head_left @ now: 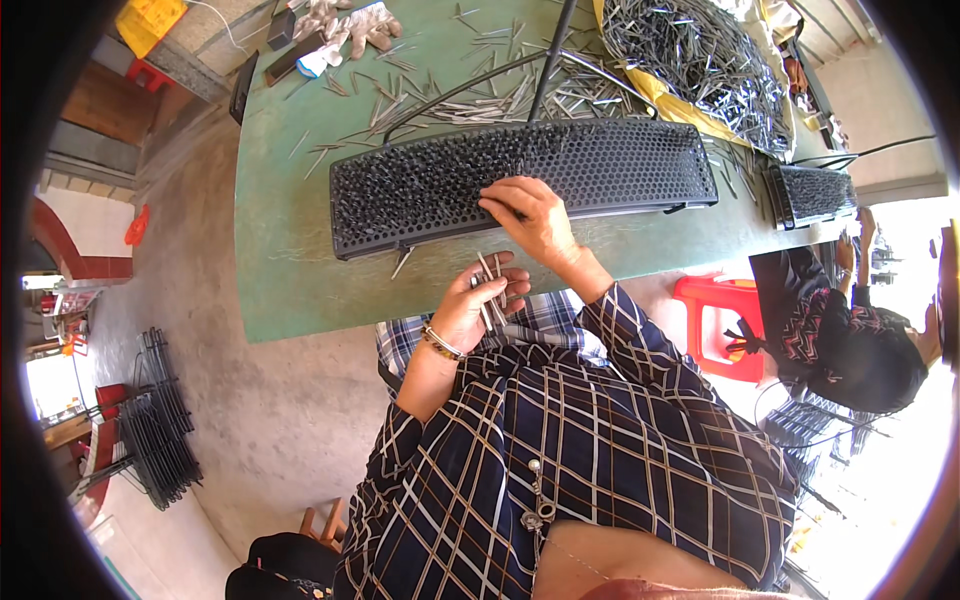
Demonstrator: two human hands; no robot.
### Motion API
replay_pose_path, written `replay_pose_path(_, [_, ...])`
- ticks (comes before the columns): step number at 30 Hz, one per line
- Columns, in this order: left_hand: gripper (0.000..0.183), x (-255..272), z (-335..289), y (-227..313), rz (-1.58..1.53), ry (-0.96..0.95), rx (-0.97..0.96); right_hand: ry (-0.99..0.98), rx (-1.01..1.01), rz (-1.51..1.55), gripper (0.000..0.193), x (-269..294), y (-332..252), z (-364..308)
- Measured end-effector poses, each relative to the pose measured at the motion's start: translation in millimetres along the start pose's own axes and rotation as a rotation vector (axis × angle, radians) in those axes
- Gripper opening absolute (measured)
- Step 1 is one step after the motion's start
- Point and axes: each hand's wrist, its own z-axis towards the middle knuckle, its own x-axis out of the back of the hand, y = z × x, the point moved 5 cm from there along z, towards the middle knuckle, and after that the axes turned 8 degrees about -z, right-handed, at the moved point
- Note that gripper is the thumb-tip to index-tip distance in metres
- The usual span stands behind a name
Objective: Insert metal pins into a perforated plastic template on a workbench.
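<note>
A long, dark perforated panel with a wire frame behind it lies across the green table before me. Many thin pegs stick up from its holes, densest on the left and middle; more bare holes show toward the right end. My right hand is over the panel's near middle, its fingertips pinched together at the holes; whatever is between them is hidden. Just below the panel's near edge, my left hand is palm up, its thumb pressed over a small bunch of thin grey metal rods.
Loose rods are scattered behind the panel. A yellow-edged sack heaped with rods lies at the far right, gloves at the far left. A co-worker sits at the right by another panel; a red stool stands between us.
</note>
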Motion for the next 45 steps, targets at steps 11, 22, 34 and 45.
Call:
replay_pose_path(11, [0.035,2,0,3,0.023,0.009,-0.017,-0.080,0.139,-0.148,0.016,-3,-12,3])
replay_pose_path(22, [0.033,0,1,7,0.139,-0.006,-0.105,-0.574,-0.385,0.346,0.024,3,-8,-25])
replay_pose_path(34, [0.033,5,8,-5,0.087,-0.041,0.028,-0.044,-0.342,0.249,0.014,26,-1,13])
replay_pose_path(45, [0.033,-1,5,-6,0.077,-0.038,0.046,0.010,0.040,-0.025,0.014,4,0,6])
